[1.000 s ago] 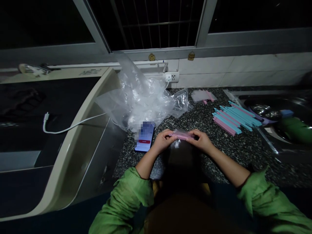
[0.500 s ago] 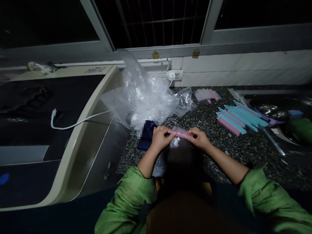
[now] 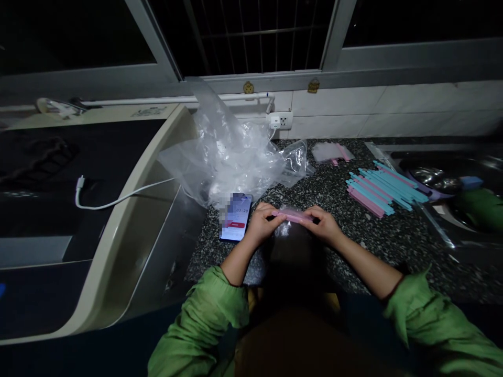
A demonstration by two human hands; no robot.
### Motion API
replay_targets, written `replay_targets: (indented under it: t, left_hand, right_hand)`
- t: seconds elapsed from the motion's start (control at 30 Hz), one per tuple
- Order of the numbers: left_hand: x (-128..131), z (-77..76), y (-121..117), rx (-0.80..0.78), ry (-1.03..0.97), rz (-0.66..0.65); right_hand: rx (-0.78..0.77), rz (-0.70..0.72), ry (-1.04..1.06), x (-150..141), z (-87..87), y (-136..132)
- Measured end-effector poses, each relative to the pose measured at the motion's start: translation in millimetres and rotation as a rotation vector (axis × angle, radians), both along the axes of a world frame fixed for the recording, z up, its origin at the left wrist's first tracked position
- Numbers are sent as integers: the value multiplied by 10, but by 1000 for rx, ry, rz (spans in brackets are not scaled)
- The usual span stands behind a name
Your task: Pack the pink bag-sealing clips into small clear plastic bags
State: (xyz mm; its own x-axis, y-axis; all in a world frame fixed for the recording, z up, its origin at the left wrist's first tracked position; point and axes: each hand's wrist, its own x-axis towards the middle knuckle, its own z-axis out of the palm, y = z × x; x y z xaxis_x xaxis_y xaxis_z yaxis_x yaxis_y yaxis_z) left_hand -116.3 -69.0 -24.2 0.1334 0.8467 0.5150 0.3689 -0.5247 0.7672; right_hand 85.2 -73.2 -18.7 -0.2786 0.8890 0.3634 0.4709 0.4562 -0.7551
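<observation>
My left hand (image 3: 262,222) pinches the left end of a pink bag sealing strip (image 3: 293,215), fingers closed. At its right end, my right hand (image 3: 319,222) pinches the same strip. A clear plastic bag (image 3: 286,230) hangs from the strip toward me; its lower part is lost in dark shadow. Just left of my left hand lies a phone (image 3: 237,217) with its screen lit. Blue and pink strips (image 3: 387,188) are piled to the right of my right hand.
Crumpled clear plastic bags (image 3: 243,162) heap up at the back. Behind lie a small stack of clear bags with pink strips (image 3: 332,152). A washing machine (image 3: 98,251) with a white cable (image 3: 118,201) stands left; a sink (image 3: 440,230) holding a metal bowl is right.
The phone's screen has gone from dark to lit. Both hands keep hold of the pink strip in nearly the same place; the view has shifted slightly.
</observation>
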Motion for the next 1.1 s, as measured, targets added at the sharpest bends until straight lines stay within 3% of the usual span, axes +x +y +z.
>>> replay_targets:
  t: [0.83, 1.1]
  left_hand:
    - [34, 37, -3, -183, -7, 19]
    - [47, 84, -35, -351, 15, -93]
  right_hand:
    - [-44, 3, 5, 8, 15, -12]
    - [-64, -28, 37, 40, 83, -18]
